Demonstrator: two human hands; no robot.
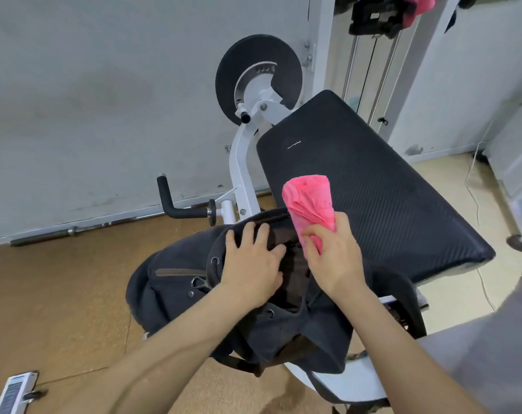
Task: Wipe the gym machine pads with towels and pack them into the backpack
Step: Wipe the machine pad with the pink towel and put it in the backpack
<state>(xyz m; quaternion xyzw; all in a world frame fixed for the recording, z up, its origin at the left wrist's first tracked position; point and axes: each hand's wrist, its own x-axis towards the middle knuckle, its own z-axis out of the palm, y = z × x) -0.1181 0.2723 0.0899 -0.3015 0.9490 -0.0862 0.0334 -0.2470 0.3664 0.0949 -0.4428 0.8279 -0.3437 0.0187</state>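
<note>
Packing step: the left hand (250,264) lay flat-fingered on the backpack (176,282) mouth, the right hand (333,258) fingers gripped the rolled pink towel (310,201) above it, probably requiring downward insertion next.

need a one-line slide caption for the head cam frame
Right hand holds a rolled pink towel over the open dark backpack while the left hand spreads its mouth, beside the black machine pad.

A round black weight plate (258,80) sits at twelve o'clock on the white machine frame (242,162). A black angled handle (176,204) sticks out at ten o'clock. A steel barbell (83,228) lies along the grey wall (104,100) at nine o'clock. A white cable (474,186) trails over the pale floor (451,171) at three o'clock. A black weight stack (373,17) hangs at one o'clock.
</note>
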